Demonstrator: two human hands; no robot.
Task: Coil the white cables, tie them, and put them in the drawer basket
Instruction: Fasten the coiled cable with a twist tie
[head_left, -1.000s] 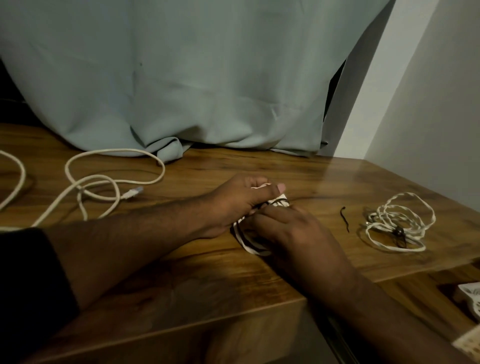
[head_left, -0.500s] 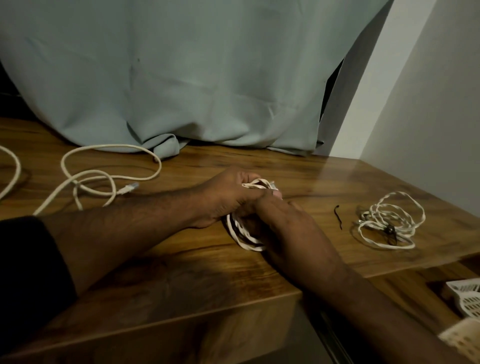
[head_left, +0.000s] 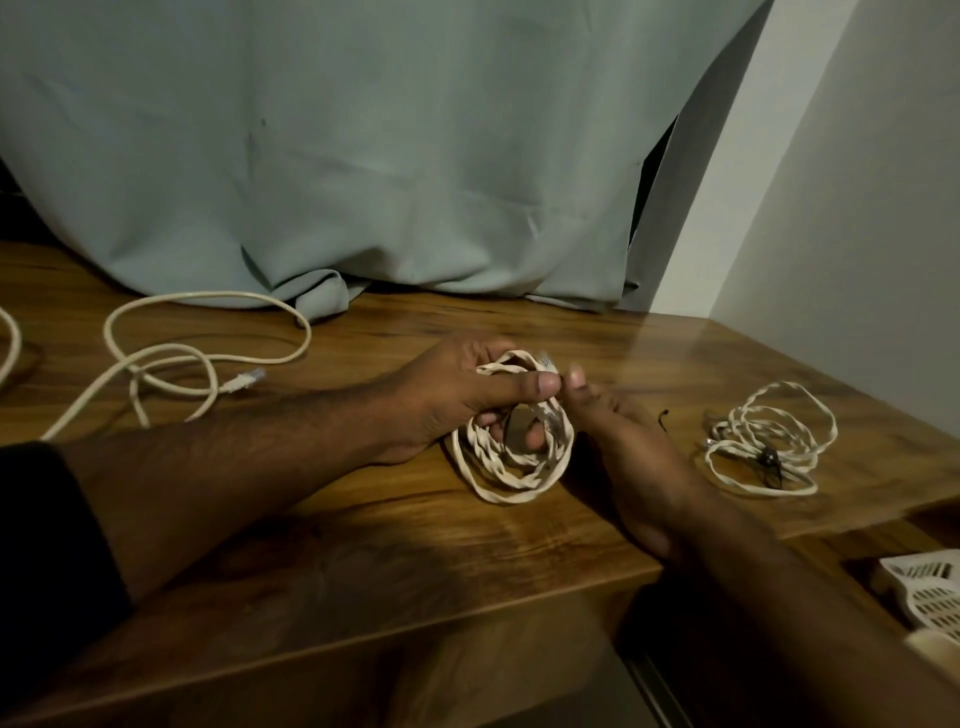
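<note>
A coil of twisted white cable (head_left: 511, 475) stands on the wooden desk (head_left: 363, 519) at the middle. My left hand (head_left: 457, 395) grips its top, thumb laid across the loops and fingers curled through them. My right hand (head_left: 618, 452) lies just right of the coil with its thumb tip up beside my left thumb; its fingers look relaxed and hold nothing that I can see. A short black tie (head_left: 663, 420) lies on the desk just beyond my right hand. The white slotted drawer basket (head_left: 930, 597) shows at the lower right.
A second white coil (head_left: 769, 441), bound with a black tie, lies at the right of the desk. A loose white cable (head_left: 208, 358) with a plug sprawls at the left. A grey-green curtain (head_left: 415, 156) hangs behind; a wall (head_left: 857, 208) closes the right.
My right hand has come off the coil and slid to its right, uncovering the loops. My left hand has lifted the coil's top and kept its grip.
</note>
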